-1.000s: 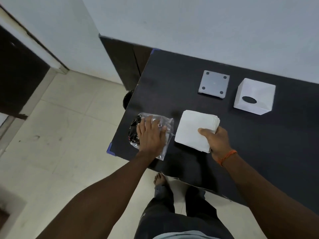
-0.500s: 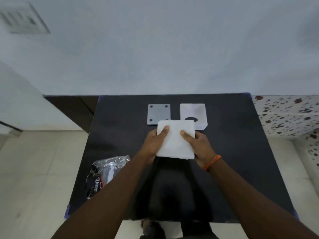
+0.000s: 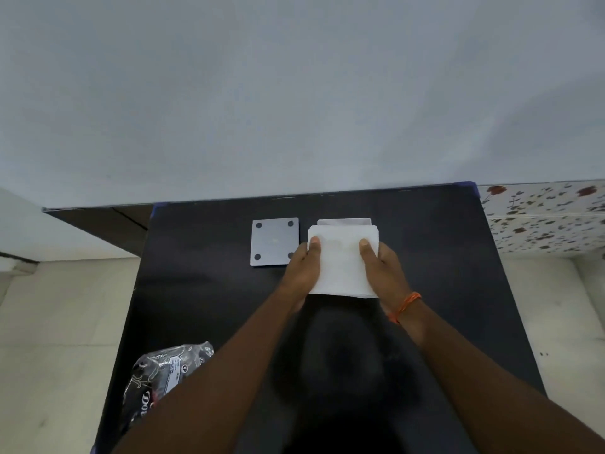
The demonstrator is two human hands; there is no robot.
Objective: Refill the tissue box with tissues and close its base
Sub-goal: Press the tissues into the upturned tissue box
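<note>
A white stack of tissues (image 3: 342, 260) is held above the black table (image 3: 203, 290) between both hands. My left hand (image 3: 302, 268) grips its left edge, thumb on top. My right hand (image 3: 384, 271) grips its right edge, with an orange thread band at the wrist. Behind the stack, only the top rim of the white tissue box (image 3: 343, 221) shows; the rest is hidden by the tissues. The grey square base (image 3: 275, 241), with dark pads at its corners, lies flat just left of the box.
A crinkled clear plastic wrapper (image 3: 163, 371) with dark print lies at the table's near-left edge. A pale wall rises right behind the table. Tiled floor lies to the left, and a speckled surface (image 3: 543, 217) to the right.
My left hand left the plastic wrapper and joined the right on the tissue stack. The stack moved away from me and to the right, now covering most of the tissue box.
</note>
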